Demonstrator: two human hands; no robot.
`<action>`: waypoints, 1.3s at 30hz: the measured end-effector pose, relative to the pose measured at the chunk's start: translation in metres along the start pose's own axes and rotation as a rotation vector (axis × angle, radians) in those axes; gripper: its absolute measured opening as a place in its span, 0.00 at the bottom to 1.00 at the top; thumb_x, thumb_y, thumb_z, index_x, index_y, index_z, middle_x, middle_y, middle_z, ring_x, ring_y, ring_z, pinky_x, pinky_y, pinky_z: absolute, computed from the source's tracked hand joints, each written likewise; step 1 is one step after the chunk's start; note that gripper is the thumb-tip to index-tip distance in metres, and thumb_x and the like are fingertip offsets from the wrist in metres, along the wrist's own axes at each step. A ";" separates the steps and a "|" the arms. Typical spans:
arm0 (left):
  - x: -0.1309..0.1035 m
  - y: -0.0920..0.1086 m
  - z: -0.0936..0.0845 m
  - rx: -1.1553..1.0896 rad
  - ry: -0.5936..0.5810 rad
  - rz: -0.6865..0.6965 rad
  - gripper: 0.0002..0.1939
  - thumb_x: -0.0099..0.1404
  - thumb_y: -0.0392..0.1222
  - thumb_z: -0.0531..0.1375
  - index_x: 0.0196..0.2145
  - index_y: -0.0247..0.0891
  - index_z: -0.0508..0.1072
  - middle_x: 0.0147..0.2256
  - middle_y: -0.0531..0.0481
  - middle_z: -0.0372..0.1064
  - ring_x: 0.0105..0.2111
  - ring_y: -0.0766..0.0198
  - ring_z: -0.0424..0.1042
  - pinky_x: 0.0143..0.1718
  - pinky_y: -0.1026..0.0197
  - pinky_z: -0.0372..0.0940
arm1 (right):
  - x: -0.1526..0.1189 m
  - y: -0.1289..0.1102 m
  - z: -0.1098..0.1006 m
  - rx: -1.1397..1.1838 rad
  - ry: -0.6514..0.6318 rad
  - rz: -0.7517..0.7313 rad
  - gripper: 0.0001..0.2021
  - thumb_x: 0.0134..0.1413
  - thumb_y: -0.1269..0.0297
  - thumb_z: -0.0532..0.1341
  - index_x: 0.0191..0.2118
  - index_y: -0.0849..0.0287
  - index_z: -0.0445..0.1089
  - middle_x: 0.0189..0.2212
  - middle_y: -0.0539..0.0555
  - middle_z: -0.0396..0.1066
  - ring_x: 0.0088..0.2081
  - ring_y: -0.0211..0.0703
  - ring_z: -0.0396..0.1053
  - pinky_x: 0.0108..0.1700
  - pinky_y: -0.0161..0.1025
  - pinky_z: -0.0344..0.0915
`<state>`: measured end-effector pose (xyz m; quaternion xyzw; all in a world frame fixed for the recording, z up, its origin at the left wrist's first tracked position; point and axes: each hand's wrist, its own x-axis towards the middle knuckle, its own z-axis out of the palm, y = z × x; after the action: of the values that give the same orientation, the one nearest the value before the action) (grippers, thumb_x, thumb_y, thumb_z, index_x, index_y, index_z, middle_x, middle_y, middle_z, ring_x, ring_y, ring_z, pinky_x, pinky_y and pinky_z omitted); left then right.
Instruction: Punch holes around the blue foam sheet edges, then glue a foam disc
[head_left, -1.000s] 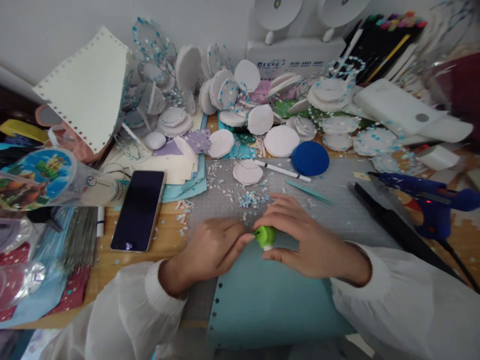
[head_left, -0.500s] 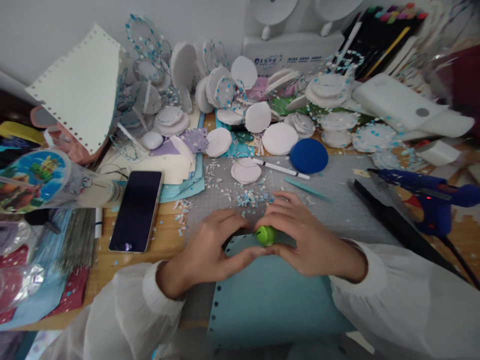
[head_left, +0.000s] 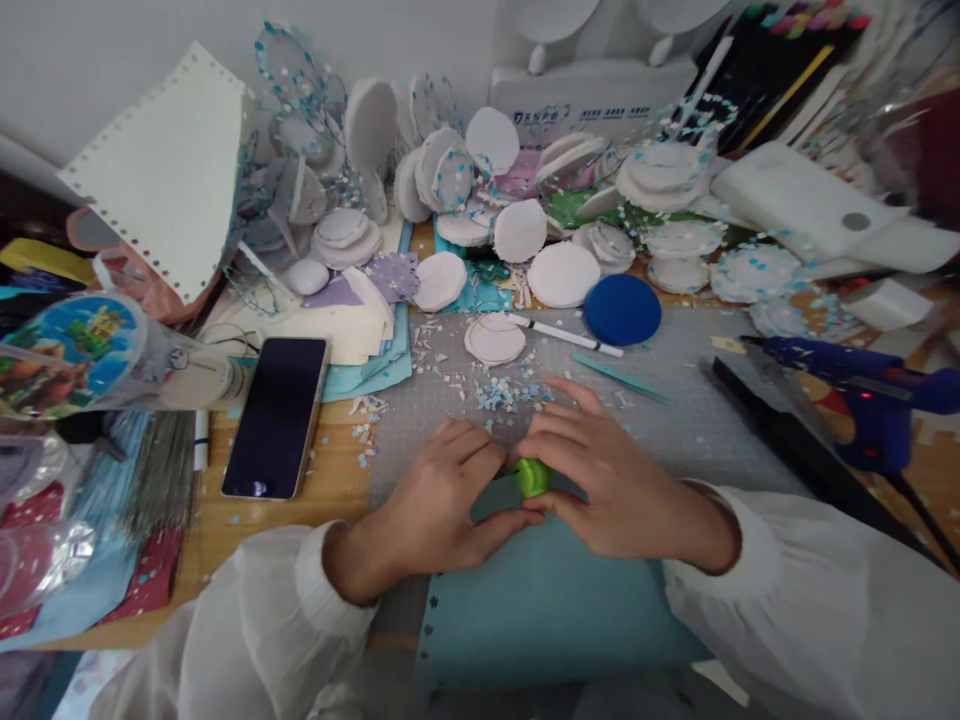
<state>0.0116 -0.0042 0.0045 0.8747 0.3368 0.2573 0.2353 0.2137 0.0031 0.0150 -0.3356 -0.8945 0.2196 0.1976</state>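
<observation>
A teal paper point(head_left: 555, 610) with small punched holes along its left edge lies in front of me, partly over the grey mat. At its top edge is a small green punch point(head_left: 532, 478). My right hand point(head_left: 600, 470) grips the punch between thumb and fingers. From the left, my left hand point(head_left: 442, 495) pinches the paper's top edge, its fingers bent and its thumb tip near the right thumb below the punch. The left fingers hide the paper's top left corner. Tiny blue and white paper bits point(head_left: 506, 393) lie just beyond both hands.
A phone point(head_left: 277, 418) and a printed cup point(head_left: 82, 350) stand left. Beyond the mat point(head_left: 675, 400) are many white paper discs point(head_left: 564, 275) and a blue round lid point(head_left: 622, 309). Tweezers point(head_left: 619, 377), a pen point(head_left: 566, 335) and a blue glue gun point(head_left: 862, 390) lie right.
My left fingers have curled in closer to the punch and now cover more of the paper's top edge. The view has shifted slightly.
</observation>
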 end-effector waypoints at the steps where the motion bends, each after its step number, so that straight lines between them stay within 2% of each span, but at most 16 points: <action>1: 0.000 0.000 0.000 -0.015 0.001 -0.010 0.15 0.63 0.51 0.59 0.34 0.34 0.67 0.30 0.46 0.67 0.32 0.59 0.66 0.35 0.57 0.62 | 0.000 0.000 -0.001 0.014 -0.002 -0.002 0.06 0.51 0.70 0.60 0.37 0.58 0.66 0.29 0.51 0.65 0.36 0.44 0.64 0.62 0.60 0.45; 5: 0.002 -0.001 -0.003 -0.122 -0.025 -0.101 0.18 0.58 0.53 0.64 0.33 0.35 0.68 0.30 0.49 0.68 0.33 0.60 0.68 0.36 0.59 0.63 | 0.001 0.004 -0.005 0.145 -0.016 0.021 0.07 0.52 0.68 0.63 0.39 0.59 0.66 0.30 0.50 0.66 0.36 0.42 0.65 0.62 0.57 0.43; 8: 0.002 -0.003 -0.007 -0.204 -0.047 -0.127 0.20 0.54 0.53 0.66 0.37 0.36 0.69 0.33 0.48 0.70 0.36 0.61 0.69 0.38 0.59 0.65 | 0.002 0.006 -0.009 0.266 0.029 0.080 0.10 0.54 0.62 0.64 0.41 0.58 0.67 0.33 0.51 0.69 0.39 0.44 0.67 0.60 0.54 0.50; 11: 0.000 -0.005 -0.009 -0.236 -0.053 -0.129 0.10 0.62 0.45 0.62 0.37 0.36 0.70 0.35 0.48 0.71 0.37 0.62 0.70 0.39 0.61 0.65 | 0.002 0.007 -0.012 0.413 0.117 0.224 0.12 0.55 0.58 0.62 0.42 0.57 0.67 0.38 0.54 0.71 0.43 0.46 0.68 0.50 0.46 0.63; 12: 0.000 -0.006 -0.009 -0.236 -0.054 -0.133 0.06 0.64 0.41 0.60 0.36 0.36 0.71 0.34 0.48 0.71 0.36 0.63 0.70 0.38 0.62 0.65 | 0.003 0.007 -0.013 0.483 0.143 0.287 0.12 0.55 0.56 0.62 0.42 0.56 0.67 0.39 0.55 0.71 0.43 0.46 0.68 0.47 0.44 0.65; 14: -0.001 -0.007 -0.008 -0.236 -0.056 -0.147 0.05 0.66 0.37 0.56 0.34 0.36 0.71 0.32 0.49 0.71 0.35 0.65 0.70 0.38 0.63 0.65 | 0.004 0.007 -0.015 0.641 0.169 0.382 0.12 0.57 0.54 0.60 0.42 0.55 0.68 0.39 0.54 0.72 0.42 0.45 0.70 0.44 0.42 0.68; 17: -0.001 -0.006 -0.007 -0.265 -0.068 -0.189 0.04 0.66 0.37 0.57 0.34 0.36 0.71 0.32 0.50 0.72 0.34 0.66 0.71 0.38 0.65 0.65 | 0.006 0.008 -0.016 0.769 0.180 0.450 0.13 0.62 0.53 0.54 0.42 0.54 0.70 0.41 0.54 0.73 0.45 0.46 0.70 0.49 0.44 0.67; 21: -0.003 -0.005 -0.009 -0.316 -0.085 -0.265 0.06 0.67 0.38 0.55 0.36 0.38 0.72 0.32 0.54 0.73 0.32 0.69 0.72 0.35 0.68 0.65 | 0.008 0.012 -0.017 0.810 0.211 0.504 0.15 0.64 0.53 0.51 0.43 0.52 0.72 0.46 0.53 0.72 0.51 0.47 0.67 0.56 0.47 0.62; 25: -0.004 -0.008 -0.015 -0.315 -0.023 -0.303 0.06 0.66 0.40 0.56 0.35 0.38 0.73 0.32 0.53 0.74 0.32 0.67 0.73 0.34 0.67 0.66 | 0.010 0.008 -0.023 0.766 0.219 0.486 0.13 0.58 0.54 0.59 0.47 0.51 0.69 0.44 0.53 0.72 0.48 0.47 0.70 0.51 0.45 0.67; 28: -0.005 -0.013 -0.021 -0.286 0.040 -0.321 0.05 0.65 0.40 0.58 0.36 0.38 0.73 0.33 0.53 0.75 0.33 0.67 0.73 0.37 0.66 0.67 | 0.012 0.001 -0.024 0.595 0.179 0.380 0.16 0.54 0.57 0.63 0.48 0.53 0.68 0.44 0.53 0.71 0.46 0.46 0.70 0.49 0.43 0.67; 33: -0.006 -0.013 -0.023 -0.254 0.054 -0.272 0.07 0.66 0.37 0.56 0.40 0.38 0.72 0.37 0.51 0.75 0.36 0.67 0.74 0.39 0.66 0.67 | 0.012 -0.002 -0.007 0.380 0.111 0.169 0.15 0.55 0.60 0.63 0.49 0.54 0.66 0.41 0.54 0.70 0.44 0.44 0.68 0.47 0.42 0.66; 39: -0.006 -0.011 -0.020 -0.155 0.044 -0.160 0.07 0.67 0.35 0.53 0.40 0.38 0.70 0.35 0.50 0.74 0.35 0.66 0.74 0.38 0.64 0.67 | 0.008 0.004 0.007 0.250 0.091 0.110 0.15 0.57 0.61 0.61 0.50 0.55 0.64 0.43 0.57 0.70 0.46 0.46 0.67 0.48 0.45 0.66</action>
<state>-0.0099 0.0031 0.0120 0.8183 0.3895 0.2824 0.3145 0.2068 0.0099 0.0091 -0.3663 -0.8306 0.3244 0.2658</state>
